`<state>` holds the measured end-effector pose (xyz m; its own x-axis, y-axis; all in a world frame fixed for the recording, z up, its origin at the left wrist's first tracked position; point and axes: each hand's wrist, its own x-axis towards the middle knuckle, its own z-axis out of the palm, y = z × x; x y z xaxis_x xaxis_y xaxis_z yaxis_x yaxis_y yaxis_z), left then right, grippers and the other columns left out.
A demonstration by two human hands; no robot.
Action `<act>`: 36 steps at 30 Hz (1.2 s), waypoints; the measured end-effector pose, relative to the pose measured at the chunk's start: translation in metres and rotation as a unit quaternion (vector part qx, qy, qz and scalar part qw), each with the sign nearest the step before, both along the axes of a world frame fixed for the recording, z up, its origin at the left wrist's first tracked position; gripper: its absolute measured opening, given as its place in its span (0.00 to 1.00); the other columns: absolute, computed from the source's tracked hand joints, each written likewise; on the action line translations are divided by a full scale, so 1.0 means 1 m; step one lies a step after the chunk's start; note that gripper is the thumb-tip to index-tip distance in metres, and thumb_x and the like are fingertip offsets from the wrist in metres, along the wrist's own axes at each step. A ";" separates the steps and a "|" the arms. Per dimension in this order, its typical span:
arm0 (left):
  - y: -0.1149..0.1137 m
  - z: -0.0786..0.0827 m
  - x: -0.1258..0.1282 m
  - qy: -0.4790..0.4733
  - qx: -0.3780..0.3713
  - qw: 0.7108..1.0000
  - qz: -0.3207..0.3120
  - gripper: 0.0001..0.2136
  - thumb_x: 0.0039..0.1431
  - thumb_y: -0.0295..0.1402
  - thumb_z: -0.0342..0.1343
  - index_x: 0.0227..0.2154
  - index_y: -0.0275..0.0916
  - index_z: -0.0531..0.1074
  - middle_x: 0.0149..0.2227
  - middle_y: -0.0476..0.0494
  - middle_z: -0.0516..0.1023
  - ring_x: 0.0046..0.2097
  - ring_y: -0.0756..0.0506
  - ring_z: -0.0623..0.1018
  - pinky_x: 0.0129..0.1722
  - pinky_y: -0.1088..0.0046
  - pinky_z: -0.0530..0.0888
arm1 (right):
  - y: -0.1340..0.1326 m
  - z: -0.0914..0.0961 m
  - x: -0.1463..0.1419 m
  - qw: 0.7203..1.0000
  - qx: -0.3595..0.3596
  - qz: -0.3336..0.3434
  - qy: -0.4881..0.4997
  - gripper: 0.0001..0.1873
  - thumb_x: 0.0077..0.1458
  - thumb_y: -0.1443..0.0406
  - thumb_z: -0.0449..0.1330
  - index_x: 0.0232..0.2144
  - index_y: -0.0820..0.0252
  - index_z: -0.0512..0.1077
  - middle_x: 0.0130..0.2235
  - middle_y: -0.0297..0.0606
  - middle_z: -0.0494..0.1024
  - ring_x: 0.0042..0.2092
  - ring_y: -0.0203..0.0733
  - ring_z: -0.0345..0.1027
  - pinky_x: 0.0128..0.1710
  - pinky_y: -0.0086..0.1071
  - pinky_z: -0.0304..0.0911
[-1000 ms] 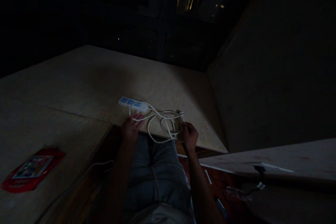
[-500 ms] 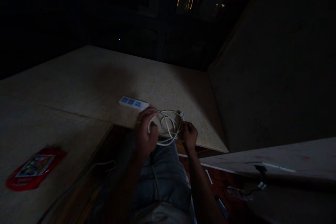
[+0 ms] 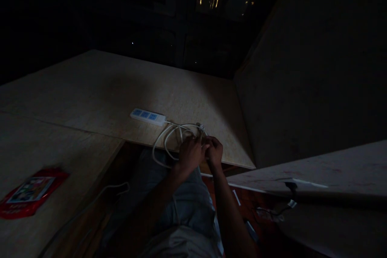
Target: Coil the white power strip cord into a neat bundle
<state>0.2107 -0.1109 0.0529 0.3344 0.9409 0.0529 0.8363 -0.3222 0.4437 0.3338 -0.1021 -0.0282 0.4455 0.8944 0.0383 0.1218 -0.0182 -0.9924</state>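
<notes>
A white power strip (image 3: 148,117) with blue-marked sockets lies on the pale tabletop. From its right end runs a white cord (image 3: 159,139), looped loosely at the table's front edge, with some loops hanging over it. My left hand (image 3: 191,152) is closed over the right part of the loops. Close against it, my right hand (image 3: 214,151) has its fingers pinched on the cord. The plug (image 3: 200,127) appears just beyond my hands, dim and partly lost among the loops. Exactly what the fingertips grip is hard to see in the dark.
On the left of the tabletop (image 3: 99,84) lies a red packet (image 3: 32,193). Another pale cable (image 3: 99,195) runs below it. A dark panel (image 3: 308,68) rises on the right. A black cable (image 3: 290,203) and small items are on the reddish floor (image 3: 242,205).
My left hand has let go of the left side of the loops and moved right, beside my right hand. The loops have spread out leftward. The view has shifted slightly.
</notes>
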 end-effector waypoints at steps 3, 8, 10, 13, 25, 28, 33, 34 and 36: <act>0.010 -0.009 -0.002 0.039 -0.032 0.999 -0.008 0.12 0.63 0.34 0.52 0.44 0.33 0.74 0.40 0.28 0.78 0.45 0.37 0.77 0.44 0.63 0.71 | 0.001 -0.002 0.000 0.998 -0.034 0.021 0.058 0.17 0.49 0.56 0.56 0.34 0.63 0.73 0.23 0.33 0.73 0.22 0.37 0.64 0.23 0.28 0.60; 0.013 -0.025 -0.009 0.061 -0.001 0.998 -0.031 0.10 0.62 0.31 0.51 0.38 0.33 0.77 0.39 0.29 0.78 0.43 0.36 0.78 0.42 0.62 0.72 | 0.003 -0.003 -0.001 0.995 -0.032 0.025 0.088 0.17 0.50 0.54 0.57 0.33 0.62 0.72 0.19 0.28 0.68 0.19 0.34 0.60 0.19 0.26 0.56; 0.012 -0.024 -0.012 0.060 -0.005 0.998 -0.036 0.10 0.60 0.27 0.50 0.36 0.33 0.77 0.38 0.30 0.79 0.42 0.36 0.79 0.40 0.62 0.72 | 0.004 -0.002 0.000 0.997 -0.025 0.012 0.073 0.17 0.50 0.54 0.57 0.32 0.62 0.72 0.21 0.29 0.68 0.21 0.34 0.61 0.20 0.27 0.57; 0.014 -0.016 -0.020 -0.006 -0.031 0.999 -0.040 0.08 0.56 0.25 0.52 0.31 0.36 0.77 0.34 0.35 0.80 0.39 0.39 0.79 0.39 0.65 0.72 | 0.006 -0.002 0.001 0.999 -0.010 -0.008 0.048 0.17 0.51 0.54 0.55 0.33 0.62 0.73 0.24 0.32 0.72 0.23 0.35 0.63 0.21 0.27 0.59; 0.026 0.051 -0.131 -0.520 0.127 0.815 0.221 0.12 0.52 0.40 0.61 0.36 0.38 0.78 0.27 0.49 0.78 0.26 0.50 0.74 0.27 0.75 0.71 | 0.020 -0.013 0.007 0.997 0.016 -0.068 -0.034 0.20 0.54 0.52 0.53 0.33 0.62 0.75 0.28 0.38 0.77 0.30 0.42 0.69 0.31 0.32 0.64; 0.024 0.057 -0.151 -0.541 0.183 0.777 0.265 0.12 0.53 0.38 0.61 0.38 0.38 0.77 0.26 0.51 0.77 0.24 0.53 0.71 0.26 0.77 0.70 | 0.027 -0.011 0.014 0.995 0.036 -0.068 -0.056 0.20 0.53 0.52 0.55 0.33 0.63 0.75 0.32 0.42 0.78 0.35 0.43 0.70 0.35 0.33 0.64; 0.011 0.046 -0.154 -0.495 0.148 0.808 0.282 0.12 0.54 0.40 0.59 0.37 0.37 0.76 0.28 0.49 0.78 0.24 0.52 0.72 0.24 0.78 0.70 | 0.044 -0.009 0.028 0.998 0.039 -0.043 -0.025 0.21 0.50 0.50 0.58 0.33 0.64 0.72 0.32 0.42 0.77 0.32 0.41 0.69 0.33 0.33 0.65; 0.010 0.043 -0.151 -0.494 0.128 0.813 0.279 0.13 0.54 0.41 0.58 0.37 0.37 0.76 0.28 0.48 0.78 0.24 0.52 0.72 0.23 0.78 0.70 | 0.047 -0.009 0.030 0.998 0.039 -0.046 -0.006 0.21 0.48 0.50 0.59 0.33 0.64 0.71 0.33 0.42 0.77 0.32 0.41 0.69 0.32 0.33 0.65; 0.008 0.036 -0.143 -0.498 0.093 0.820 0.267 0.15 0.54 0.42 0.58 0.37 0.36 0.76 0.29 0.47 0.78 0.24 0.52 0.73 0.22 0.78 0.70 | 0.049 -0.006 0.033 0.997 0.047 -0.061 0.027 0.22 0.46 0.50 0.61 0.35 0.63 0.70 0.35 0.42 0.76 0.33 0.41 0.70 0.33 0.35 0.67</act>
<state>0.0673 -0.1034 0.0891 -0.4192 0.8834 0.2095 0.1331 -0.1685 0.9767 0.3670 -0.0528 -0.0344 0.5545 0.8270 0.0928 0.0714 0.0638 -0.9954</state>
